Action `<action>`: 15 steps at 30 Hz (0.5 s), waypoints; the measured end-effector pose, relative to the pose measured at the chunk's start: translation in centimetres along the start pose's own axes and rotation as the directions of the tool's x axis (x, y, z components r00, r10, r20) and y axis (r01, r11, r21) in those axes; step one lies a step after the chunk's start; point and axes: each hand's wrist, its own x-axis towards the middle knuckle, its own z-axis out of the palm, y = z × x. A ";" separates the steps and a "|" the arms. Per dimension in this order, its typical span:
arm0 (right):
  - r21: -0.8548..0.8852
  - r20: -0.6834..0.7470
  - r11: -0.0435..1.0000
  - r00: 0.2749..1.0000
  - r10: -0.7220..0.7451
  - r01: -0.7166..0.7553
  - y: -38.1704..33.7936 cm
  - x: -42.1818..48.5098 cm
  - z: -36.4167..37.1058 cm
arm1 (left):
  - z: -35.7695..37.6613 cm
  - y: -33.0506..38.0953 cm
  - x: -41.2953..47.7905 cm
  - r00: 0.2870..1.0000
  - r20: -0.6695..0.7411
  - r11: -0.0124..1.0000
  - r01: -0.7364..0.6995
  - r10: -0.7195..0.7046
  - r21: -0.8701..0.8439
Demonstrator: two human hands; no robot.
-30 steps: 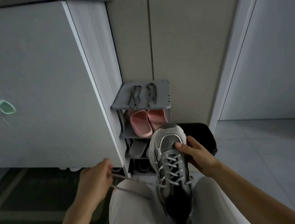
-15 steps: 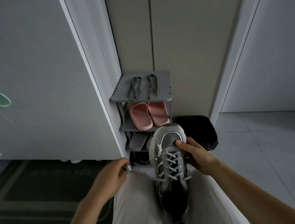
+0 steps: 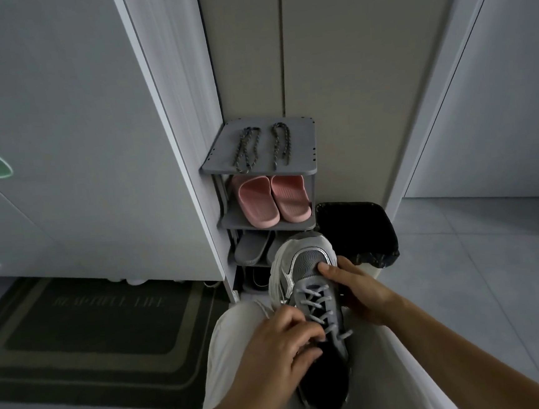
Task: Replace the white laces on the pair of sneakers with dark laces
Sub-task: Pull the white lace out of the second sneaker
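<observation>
A grey and white sneaker [image 3: 302, 260] lies between my legs, toe pointing away, threaded with white laces [image 3: 316, 304]. My right hand [image 3: 357, 291] grips its right side, thumb on the mesh toe. My left hand [image 3: 284, 349] sits over the tongue area with fingers curled at the lower laces; whether it pinches a lace is hidden. Two dark laces [image 3: 261, 148] lie coiled on the top of a small grey shoe rack [image 3: 304, 165]. The second sneaker is out of sight.
Pink slippers [image 3: 271, 201] and grey slippers [image 3: 252, 248] fill the rack's shelves. A black bin [image 3: 358, 232] stands right of the rack. A tall white cabinet [image 3: 76, 139] is on the left, with a dark doormat [image 3: 87, 334] under it.
My left hand let go of the pulled lace end out at the left and moved right onto the sneaker's laces. The right hand kept its grip. The view tilted down slightly.
</observation>
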 end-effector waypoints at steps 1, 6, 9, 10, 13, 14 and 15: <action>-0.002 0.000 1.000 1.000 -0.001 0.001 0.0 -0.1 0.0 | 0.1 0.1 0.1 1.000 0.007 1.000 0.004 -0.004 -0.017; -0.260 -0.075 0.966 0.997 -0.016 -0.003 -0.6 -1.1 0.2 | -0.1 0.5 0.7 1.000 0.016 0.999 0.021 -0.021 0.030; -0.761 -0.175 0.602 0.816 -0.550 0.242 -1.0 -3.1 -0.2 | -0.5 0.3 1.5 0.996 0.014 0.993 0.090 -0.090 -0.080; -0.829 -0.029 0.421 0.723 -0.690 0.369 -1.3 -4.1 -0.2 | -0.6 0.1 1.8 0.992 0.022 0.981 0.128 -0.126 -0.147; -0.816 0.405 0.177 0.764 -0.503 0.550 -1.4 -6.3 0.4 | -0.8 -0.2 2.3 0.985 0.017 0.946 0.171 -0.173 -0.277; -0.819 0.448 0.168 0.794 -0.412 0.549 -1.2 -6.3 0.6 | -0.9 -0.2 2.4 0.986 0.016 0.948 0.164 -0.166 -0.274; -0.823 0.458 0.167 0.808 -0.369 0.543 -1.2 -6.1 0.7 | -1.1 0.0 2.5 0.987 0.019 0.951 0.157 -0.157 -0.267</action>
